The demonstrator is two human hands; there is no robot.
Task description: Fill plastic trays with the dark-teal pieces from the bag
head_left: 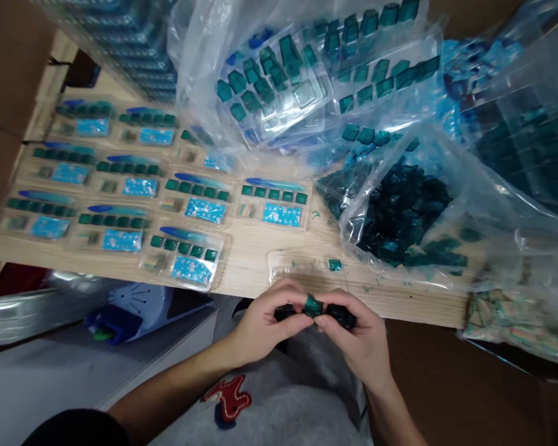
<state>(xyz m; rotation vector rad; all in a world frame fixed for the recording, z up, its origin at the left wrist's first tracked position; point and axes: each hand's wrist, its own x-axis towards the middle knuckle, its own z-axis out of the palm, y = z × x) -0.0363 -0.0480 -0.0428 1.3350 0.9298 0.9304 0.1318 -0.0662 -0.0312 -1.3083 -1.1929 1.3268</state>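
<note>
My left hand (265,322) and my right hand (358,334) meet just below the near edge of the wooden table (246,260). Both are closed in a pinch on a short row of small teal-green plastic pieces (314,305), dark at its two ends. Right above the hands lies a clear blister tray (302,267) on the table, with one teal piece (335,264) in it. A clear bag of loose dark teal pieces (400,217) sits to the right of the tray.
Several filled blister packs (186,248) with teal pieces and blue cards lie in rows on the left of the table. Bagged trays (283,80) pile up at the back. A bag of coloured items (516,316) is at the right; cardboard (469,384) below.
</note>
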